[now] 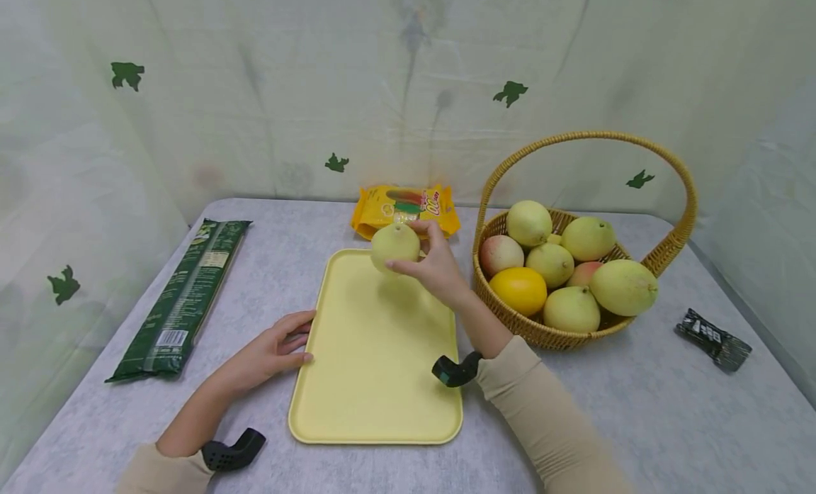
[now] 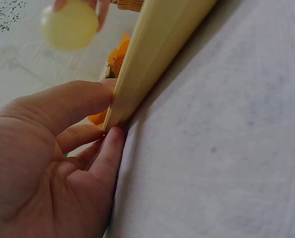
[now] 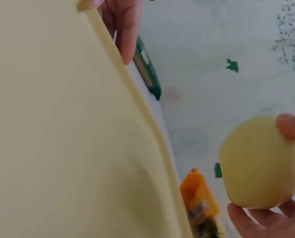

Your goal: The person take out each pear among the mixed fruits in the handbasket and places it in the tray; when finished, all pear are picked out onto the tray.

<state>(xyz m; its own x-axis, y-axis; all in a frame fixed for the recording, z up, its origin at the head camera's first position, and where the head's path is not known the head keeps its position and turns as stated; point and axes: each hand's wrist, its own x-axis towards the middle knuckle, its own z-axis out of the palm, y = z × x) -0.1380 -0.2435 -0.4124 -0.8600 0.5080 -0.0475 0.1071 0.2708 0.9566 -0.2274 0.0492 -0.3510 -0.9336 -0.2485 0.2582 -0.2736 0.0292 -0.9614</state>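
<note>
My right hand [image 1: 436,264] holds a pale yellow-green pear [image 1: 394,247] between thumb and fingers, above the far end of a pale yellow tray [image 1: 376,380]. The pear also shows in the right wrist view, pinched by fingers [image 3: 286,223] at its edge. Along the tray's left rim lies my left hand [image 1: 277,349]. In the left wrist view its thumb [image 2: 83,99] reaches over the tray's rim [image 2: 137,74], and a fingertip sits low against the side, near the table. Nothing rests on the tray.
A wicker basket [image 1: 557,340] with a tall handle holds several pears, peaches and a yellow-orange fruit [image 1: 519,290] at right. Behind the tray lies a yellow packet [image 1: 408,203]. A long green package [image 1: 191,295] lies at left, a small black packet [image 1: 712,338] at far right.
</note>
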